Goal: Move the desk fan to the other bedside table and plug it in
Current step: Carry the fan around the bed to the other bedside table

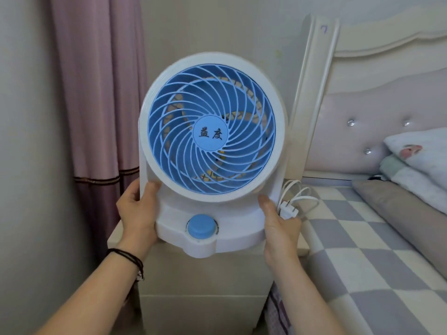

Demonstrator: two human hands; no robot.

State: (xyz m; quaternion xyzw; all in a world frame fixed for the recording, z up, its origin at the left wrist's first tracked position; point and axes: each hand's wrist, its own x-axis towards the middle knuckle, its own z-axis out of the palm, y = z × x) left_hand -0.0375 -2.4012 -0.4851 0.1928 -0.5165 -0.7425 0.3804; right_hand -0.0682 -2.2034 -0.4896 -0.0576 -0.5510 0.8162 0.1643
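Both hands hold the fan (212, 146) up in front of the camera, above the surface (244, 257) of the bedside table. Left hand (137, 213) grips the fan's left support arm, thumb on the front, fingers wrapped behind. Right hand (280, 230) clamps the right side of the base, thumb on the front, and also pinches the plug (289, 210) against the fan, with the white cord (300, 192) looped just behind it. The fan is upright, blue grille facing the camera, blue knob (202, 226) low on the base. Black bracelet (128, 258) on the left wrist. Bed (362, 238) with checked cover touches the surface's right edge; curtain (96, 93) behind the left corner.
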